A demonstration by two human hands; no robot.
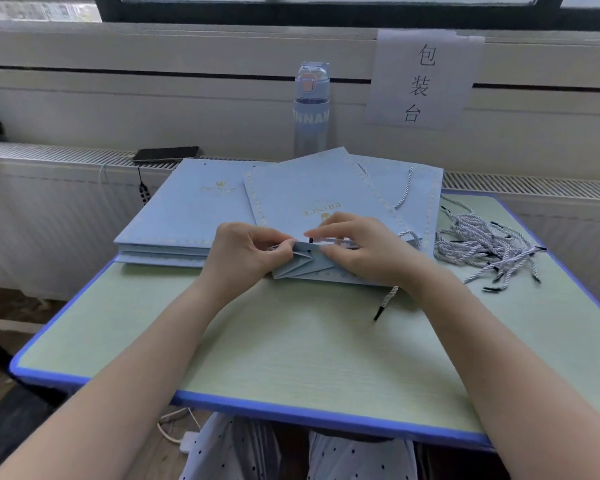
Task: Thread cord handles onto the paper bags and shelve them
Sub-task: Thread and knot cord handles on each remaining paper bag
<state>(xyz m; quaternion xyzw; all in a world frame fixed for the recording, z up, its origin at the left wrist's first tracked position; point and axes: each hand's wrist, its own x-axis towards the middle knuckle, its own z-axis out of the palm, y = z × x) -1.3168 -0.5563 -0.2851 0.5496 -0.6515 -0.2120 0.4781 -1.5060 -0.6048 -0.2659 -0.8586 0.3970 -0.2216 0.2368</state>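
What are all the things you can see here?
open bag: one, light blue, table middle
bag stack: several, light blue, left of it
bag with handle: one, light blue, under it, right
threading cord: one, white-grey with black tips, at the open bag's near edge
loose cords: many, white-grey, table right
bottle: one, pale blue, behind the bags
phone: one, black, radiator top, left
sign: one, white, wall
table: one, green, blue rim
left hand: pinches the open bag's edge
right hand: pinches the threading cord's tip

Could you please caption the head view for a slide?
Left hand pinches the blue paper bag by its edge while right hand holds a cord tip there.
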